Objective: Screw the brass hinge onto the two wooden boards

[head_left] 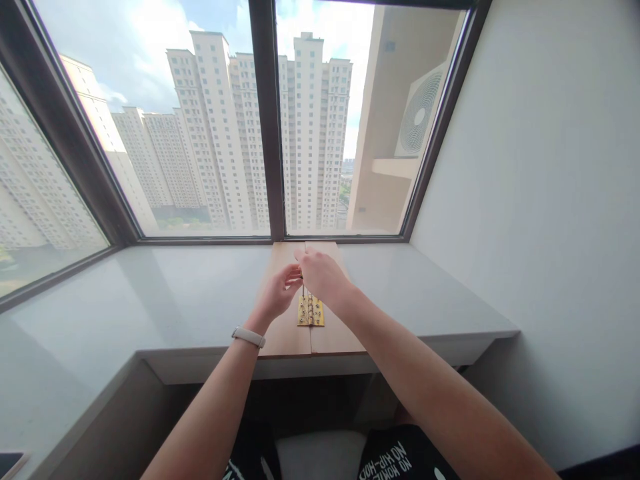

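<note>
Two pale wooden boards [285, 340] lie side by side on the white sill, joined by a brass hinge [311, 311] with screws in its leaves. My right hand [323, 273] is closed around the top of a screwdriver; its handle is hidden in my fingers. The thin dark screwdriver shaft [303, 289] points down at the top screw of the hinge's left leaf. My left hand [283, 287], with a pale band on its wrist, has its fingertips curled together at the upper shaft, just left of my right hand.
The white sill [200, 293] spreads to both sides of the boards and ends at a front edge over a dark recess. Behind stands a window with dark frames [270, 120]. A white wall [540, 167] rises on the right. Part of a dark flat object [11, 461] shows at lower left.
</note>
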Available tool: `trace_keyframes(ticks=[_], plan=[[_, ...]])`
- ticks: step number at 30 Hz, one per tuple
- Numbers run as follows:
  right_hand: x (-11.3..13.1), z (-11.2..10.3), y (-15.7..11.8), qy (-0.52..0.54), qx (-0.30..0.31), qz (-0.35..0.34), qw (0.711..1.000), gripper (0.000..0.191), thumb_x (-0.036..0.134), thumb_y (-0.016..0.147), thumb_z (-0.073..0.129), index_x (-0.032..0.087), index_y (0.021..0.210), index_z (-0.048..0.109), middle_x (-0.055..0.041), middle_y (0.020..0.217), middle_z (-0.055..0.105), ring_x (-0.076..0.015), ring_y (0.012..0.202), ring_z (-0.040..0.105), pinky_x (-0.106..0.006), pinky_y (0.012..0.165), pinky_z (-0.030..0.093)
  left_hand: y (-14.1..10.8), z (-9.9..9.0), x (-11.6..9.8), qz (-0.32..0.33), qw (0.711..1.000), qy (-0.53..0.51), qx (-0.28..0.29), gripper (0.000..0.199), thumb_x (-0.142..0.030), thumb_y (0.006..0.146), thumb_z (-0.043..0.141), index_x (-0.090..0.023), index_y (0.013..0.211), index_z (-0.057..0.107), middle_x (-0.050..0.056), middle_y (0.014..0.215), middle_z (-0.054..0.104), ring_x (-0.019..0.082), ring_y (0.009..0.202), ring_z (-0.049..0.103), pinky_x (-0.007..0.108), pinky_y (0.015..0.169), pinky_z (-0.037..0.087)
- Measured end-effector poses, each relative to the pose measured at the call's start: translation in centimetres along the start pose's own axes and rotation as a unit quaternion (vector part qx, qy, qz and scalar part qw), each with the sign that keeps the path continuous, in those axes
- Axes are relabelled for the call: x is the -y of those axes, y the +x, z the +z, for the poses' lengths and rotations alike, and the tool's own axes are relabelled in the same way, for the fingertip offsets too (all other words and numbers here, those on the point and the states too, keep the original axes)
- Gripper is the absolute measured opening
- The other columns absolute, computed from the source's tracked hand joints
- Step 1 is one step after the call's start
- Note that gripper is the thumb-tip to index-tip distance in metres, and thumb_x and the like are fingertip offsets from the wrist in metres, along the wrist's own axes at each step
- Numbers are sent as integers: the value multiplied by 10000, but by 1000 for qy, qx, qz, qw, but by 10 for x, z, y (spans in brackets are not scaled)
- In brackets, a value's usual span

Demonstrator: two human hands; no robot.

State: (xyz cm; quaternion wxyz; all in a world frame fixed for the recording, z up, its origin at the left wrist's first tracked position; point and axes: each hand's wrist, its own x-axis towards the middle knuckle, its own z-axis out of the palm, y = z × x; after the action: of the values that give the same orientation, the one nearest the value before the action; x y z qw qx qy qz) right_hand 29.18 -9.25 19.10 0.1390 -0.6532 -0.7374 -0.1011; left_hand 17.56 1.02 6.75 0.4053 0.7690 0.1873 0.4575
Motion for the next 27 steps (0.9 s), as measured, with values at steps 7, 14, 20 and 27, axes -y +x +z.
trace_keyframes(ticks=[7, 14, 20, 27], plan=[[5, 6, -2, 14, -14, -26, 999, 274, 53, 897, 497, 169, 1130, 581, -103, 1068, 667, -216, 1014, 638, -276, 781, 469, -2, -3, 1, -6, 1000, 6, -15, 207, -236, 887, 618, -177, 1084, 644, 69, 1008, 738, 208, 916, 717, 326, 839, 561], [16, 14, -2, -40, -26, 36, 998, 229, 141, 960, 476, 157, 1165, 576, -134, 1018, 695, -249, 913, 686, -321, 749, 502, -2, 3, -10, -21, 994, 86, -67, 133, -152, 808, 623, -171, 939, 626, 13, 764, 687, 159, 706, 665, 226, 604, 485], [10, 10, -1, -24, -21, 2, 999, 231, 106, 919, 500, 182, 1113, 600, -118, 1018, 679, -237, 935, 665, -300, 727, 478, -3, -4, -1, -12, 996, 83, -5, 246, -210, 821, 643, -178, 1064, 662, 68, 997, 739, 203, 880, 696, 307, 748, 574], [-7, 8, 1, 34, -12, -10, 999, 415, 36, 853, 534, 178, 1243, 549, -100, 1072, 689, -223, 1021, 642, -281, 773, 447, -12, -5, 39, -62, 982, 165, 67, 217, -225, 822, 601, -176, 993, 726, 84, 931, 759, 230, 863, 704, 365, 776, 580]])
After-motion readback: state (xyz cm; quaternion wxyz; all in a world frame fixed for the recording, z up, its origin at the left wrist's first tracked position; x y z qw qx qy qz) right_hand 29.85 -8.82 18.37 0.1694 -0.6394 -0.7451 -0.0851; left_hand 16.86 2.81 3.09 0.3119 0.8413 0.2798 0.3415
